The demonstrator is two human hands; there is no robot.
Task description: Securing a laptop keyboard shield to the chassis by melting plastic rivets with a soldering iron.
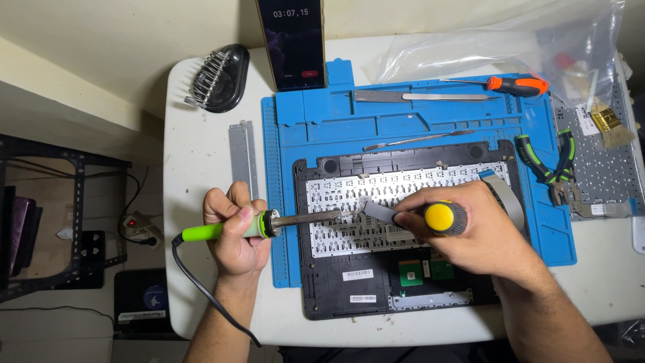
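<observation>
The green-handled soldering iron (269, 223) with black cord, clasped in the left hand (235, 235), lies tip-first over the white keyboard backing (403, 185) on the blue silicone mat (316, 114), meeting the yellow-capped screwdriver (440, 217) gripped by the right hand (477, 232).

white table (201, 168), blue mat (316, 121), metal strip (243, 158)

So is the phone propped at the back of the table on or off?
On. The phone stands upright with its screen lit, showing white timer digits and a red button.
</observation>
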